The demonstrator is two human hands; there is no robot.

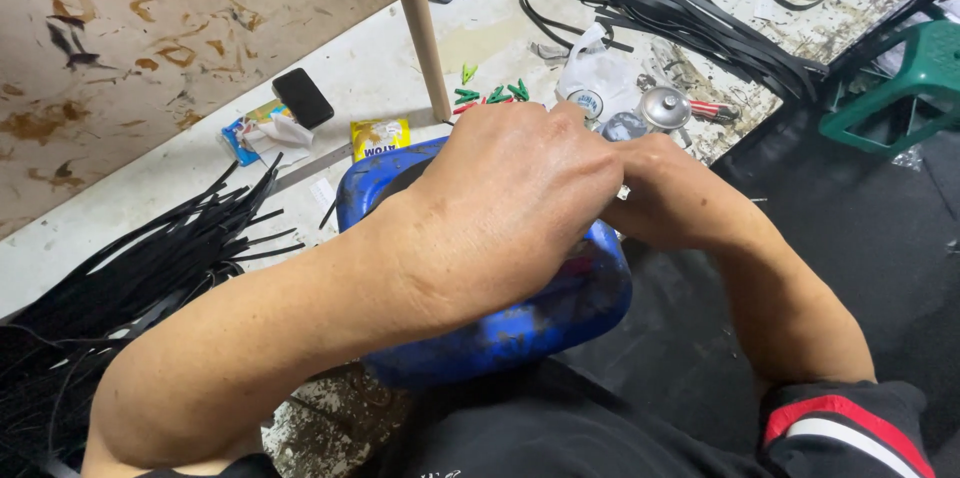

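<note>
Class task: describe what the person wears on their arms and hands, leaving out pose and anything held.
Both forearms are bare. The left hand has no glove; the right hand shows a small ring. The right arm ends in a short black sleeve edged with red and white stripes. No watch or bracelet shows.

glossy blue plastic tub, wooden pole

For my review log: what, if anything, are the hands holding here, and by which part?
It cannot be told. The left hand and right hand meet above the blue plastic container, backs to the camera, hiding the fingers and anything in them.
</note>
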